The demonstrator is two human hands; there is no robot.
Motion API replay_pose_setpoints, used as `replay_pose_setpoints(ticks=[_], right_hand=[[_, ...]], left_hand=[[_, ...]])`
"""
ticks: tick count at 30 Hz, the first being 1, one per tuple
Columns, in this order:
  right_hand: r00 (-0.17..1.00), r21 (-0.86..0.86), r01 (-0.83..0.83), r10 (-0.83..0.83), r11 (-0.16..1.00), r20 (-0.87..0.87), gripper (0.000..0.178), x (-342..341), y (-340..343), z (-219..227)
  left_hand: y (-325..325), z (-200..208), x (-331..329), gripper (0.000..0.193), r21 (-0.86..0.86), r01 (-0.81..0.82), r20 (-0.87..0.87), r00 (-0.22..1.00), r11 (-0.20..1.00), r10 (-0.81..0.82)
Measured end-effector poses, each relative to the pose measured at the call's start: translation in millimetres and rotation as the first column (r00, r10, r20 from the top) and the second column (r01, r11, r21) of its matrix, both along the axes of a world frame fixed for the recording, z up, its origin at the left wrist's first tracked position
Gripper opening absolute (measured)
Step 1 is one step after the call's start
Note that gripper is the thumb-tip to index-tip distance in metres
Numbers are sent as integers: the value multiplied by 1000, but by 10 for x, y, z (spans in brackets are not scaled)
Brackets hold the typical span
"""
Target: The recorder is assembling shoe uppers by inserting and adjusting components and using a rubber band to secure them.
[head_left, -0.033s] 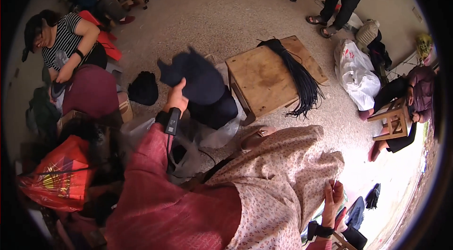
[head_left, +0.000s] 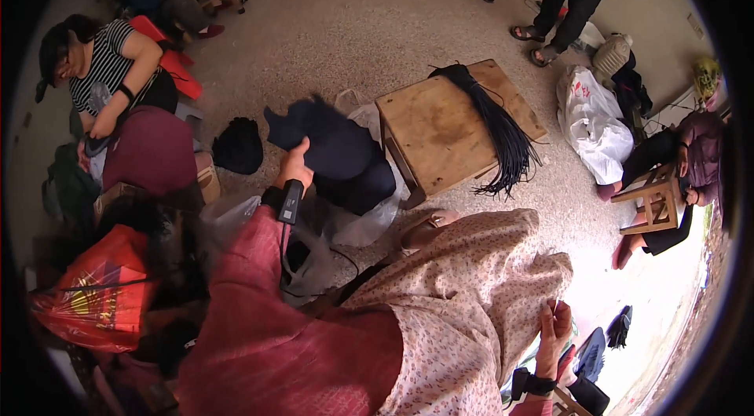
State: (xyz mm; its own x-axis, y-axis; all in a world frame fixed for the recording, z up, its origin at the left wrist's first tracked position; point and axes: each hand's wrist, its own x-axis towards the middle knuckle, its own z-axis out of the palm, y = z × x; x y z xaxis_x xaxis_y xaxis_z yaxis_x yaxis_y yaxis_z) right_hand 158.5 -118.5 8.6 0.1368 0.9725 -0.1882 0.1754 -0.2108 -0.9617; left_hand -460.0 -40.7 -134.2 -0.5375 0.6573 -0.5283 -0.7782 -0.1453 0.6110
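Left hand (head_left: 294, 166), outstretched forward, gripped dark cloth (head_left: 334, 137); right hand (head_left: 555, 326) pinched a thin item (head_left: 559, 307).
Floor (head_left: 314, 47) spread beyond, edged right by a table (head_left: 428, 129).

So the left forearm (head_left: 247, 251) is stretched out toward 1 o'clock, left hand (head_left: 294, 165) a touch past 9 in the view, grip closed, thumb (head_left: 305, 145) aimed at 12. Right hand (head_left: 554, 327) sits around 4, fingers (head_left: 563, 314) bent, tips toward 12. Can't really tell if they're pinching.
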Motion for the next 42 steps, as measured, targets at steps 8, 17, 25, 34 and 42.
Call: replay_pose_setpoints(ticks=[8,17,25,34,42], right_hand=[[995,-84,-25,33,996,93,11,-72,85,68],[972,-79,-23,41,997,232,8,-158,170,51],[963,-66,8,10,998,270,10,-116,205,28],[975,-154,-36,68,987,210,18,-230,253,184],[975,-113,21,5,993,222,12,-96,190,6]], left_hand=[[-13,-1525,-212,63,-281,63,-105,990,958,-96],[-383,-2586,256,35,-855,-15,-515,-85,518,-853],[-121,-2377,424,40,-987,-54,-154,9,153,-988],[-586,-3277,357,63,-565,-426,-715,680,706,-161],[-406,-3392,41,49,-711,73,-623,395,699,-675]])
